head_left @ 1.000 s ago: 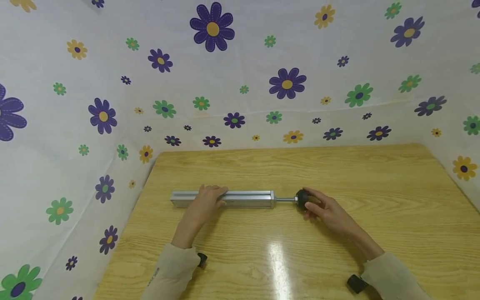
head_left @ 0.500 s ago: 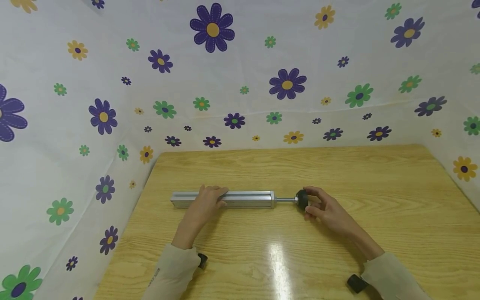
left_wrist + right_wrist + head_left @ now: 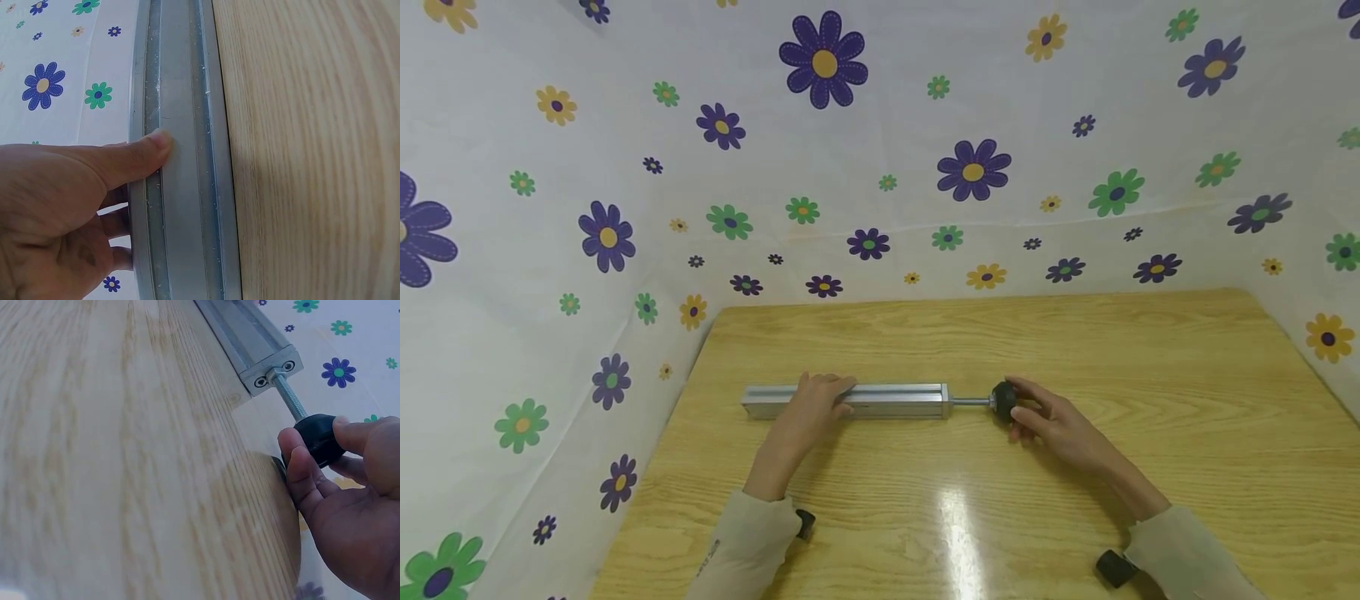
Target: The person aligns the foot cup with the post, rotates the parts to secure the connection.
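Observation:
A silver aluminium profile [image 3: 895, 402] with grooved sides lies across the wooden table. My left hand [image 3: 801, 417] grips it left of its middle; in the left wrist view the thumb [image 3: 153, 150] presses on its face and the other fingers go behind it. From the profile's right end plate [image 3: 272, 374], which has screws in it, a threaded rod [image 3: 289, 399] sticks out. At the rod's end sits the black round base of a levelling foot [image 3: 1003, 402]. My right hand [image 3: 1056, 421] pinches this base between thumb and fingers; the rod stands partly out of the profile.
The wood-grain table [image 3: 880, 342] reaches back to a white cloth [image 3: 895, 117] with printed flowers, which also hangs at both sides. Black wrist cameras [image 3: 1116, 568] show at both sleeves. A bright light reflection lies on the table's front part.
My right thumb and fingers have shifted on the black base, the thumb dropping lower and then coming back up. The left hand and the profile stay where they were.

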A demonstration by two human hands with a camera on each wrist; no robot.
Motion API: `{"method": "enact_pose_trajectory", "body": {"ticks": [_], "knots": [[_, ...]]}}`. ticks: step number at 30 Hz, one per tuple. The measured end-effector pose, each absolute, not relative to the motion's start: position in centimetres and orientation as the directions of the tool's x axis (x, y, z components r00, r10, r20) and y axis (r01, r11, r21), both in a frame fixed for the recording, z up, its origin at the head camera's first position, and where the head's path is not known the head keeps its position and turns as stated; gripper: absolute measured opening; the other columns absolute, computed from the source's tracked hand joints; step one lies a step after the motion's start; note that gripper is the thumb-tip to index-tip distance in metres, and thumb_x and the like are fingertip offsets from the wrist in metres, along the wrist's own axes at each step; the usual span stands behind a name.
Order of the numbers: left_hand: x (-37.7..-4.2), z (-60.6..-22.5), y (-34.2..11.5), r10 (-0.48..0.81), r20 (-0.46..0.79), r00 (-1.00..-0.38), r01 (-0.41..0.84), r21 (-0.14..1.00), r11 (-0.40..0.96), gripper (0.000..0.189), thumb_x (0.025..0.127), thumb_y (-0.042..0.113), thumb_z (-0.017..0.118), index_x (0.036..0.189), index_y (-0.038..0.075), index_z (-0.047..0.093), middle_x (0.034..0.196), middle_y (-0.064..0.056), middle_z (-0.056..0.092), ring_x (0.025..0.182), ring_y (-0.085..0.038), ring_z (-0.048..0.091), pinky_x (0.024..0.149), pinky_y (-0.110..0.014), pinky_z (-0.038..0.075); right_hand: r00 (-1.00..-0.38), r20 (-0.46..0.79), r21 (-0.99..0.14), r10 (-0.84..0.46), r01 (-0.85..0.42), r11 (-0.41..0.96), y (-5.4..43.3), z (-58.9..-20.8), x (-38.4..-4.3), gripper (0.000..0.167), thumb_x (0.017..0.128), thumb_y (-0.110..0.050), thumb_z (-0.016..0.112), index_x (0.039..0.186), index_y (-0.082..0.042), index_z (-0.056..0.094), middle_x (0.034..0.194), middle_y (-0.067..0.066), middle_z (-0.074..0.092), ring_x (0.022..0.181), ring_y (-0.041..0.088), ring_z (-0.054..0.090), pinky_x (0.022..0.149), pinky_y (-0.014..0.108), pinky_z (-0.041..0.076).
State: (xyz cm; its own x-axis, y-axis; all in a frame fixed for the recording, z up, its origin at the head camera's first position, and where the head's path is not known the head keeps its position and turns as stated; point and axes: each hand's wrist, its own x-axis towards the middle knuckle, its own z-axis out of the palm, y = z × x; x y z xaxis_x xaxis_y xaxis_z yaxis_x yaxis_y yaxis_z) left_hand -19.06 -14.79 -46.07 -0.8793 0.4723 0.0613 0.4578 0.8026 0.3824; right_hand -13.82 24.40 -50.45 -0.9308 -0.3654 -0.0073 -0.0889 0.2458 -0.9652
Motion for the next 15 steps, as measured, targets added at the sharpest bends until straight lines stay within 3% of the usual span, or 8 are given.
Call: {"method": "enact_pose_trajectory", "body": {"ticks": [2,5,11,15], "knots": [[-19.03,-46.09,-14.79,0.471,0.063,-0.880,0.457,0.386,0.802,0.045,0.091,0.011,0.077,0.133,-0.001,0.066,0.127,-0.023,0.068,0.122,-0.043,0.062,0.116,-0.070,0.028,-0.930,0.001,-0.961,-0.367,-0.102,0.256,24.36,-50.43,-13.77,0.054,0.111,-0.010,0.047,0.158,0.008,0.027,0.096,0.020,0.067,0.082,0.020,0.065,0.069,0.026,0.057],[-19.02,-46.16,-14.79,0.471,0.063,-0.880,0.456,0.386,0.802,0.045,0.091,0.012,0.076,0.134,-0.001,0.066,0.128,-0.022,0.068,0.123,-0.043,0.061,0.117,-0.070,0.027,-0.935,0.017,-0.951,-0.355,-0.125,0.284,24.23,-50.33,-13.62,0.055,0.111,-0.011,0.049,0.158,0.008,0.028,0.107,0.022,0.063,0.084,0.024,0.066,0.070,0.027,0.057],[-18.98,-46.17,-14.85,0.472,0.071,-0.878,0.462,0.380,0.801,0.045,0.091,0.013,0.077,0.133,0.000,0.067,0.128,-0.022,0.068,0.123,-0.042,0.061,0.117,-0.070,0.028,-0.948,0.010,-0.915,-0.318,-0.137,0.380,23.97,-50.15,-13.44,0.063,0.107,-0.015,0.060,0.159,0.004,0.031,0.150,0.030,0.041,0.111,0.035,0.065,0.079,0.025,0.055],[-19.02,-46.23,-14.92,0.477,0.078,-0.876,0.468,0.382,0.797,0.045,0.091,0.012,0.077,0.133,-0.001,0.066,0.128,-0.022,0.068,0.123,-0.042,0.062,0.116,-0.070,0.028,-0.946,0.019,-0.912,-0.324,-0.150,0.382,23.97,-50.29,-13.54,0.063,0.105,-0.008,0.061,0.158,0.006,0.030,0.152,0.033,0.038,0.109,0.031,0.065,0.076,0.026,0.056]]}}
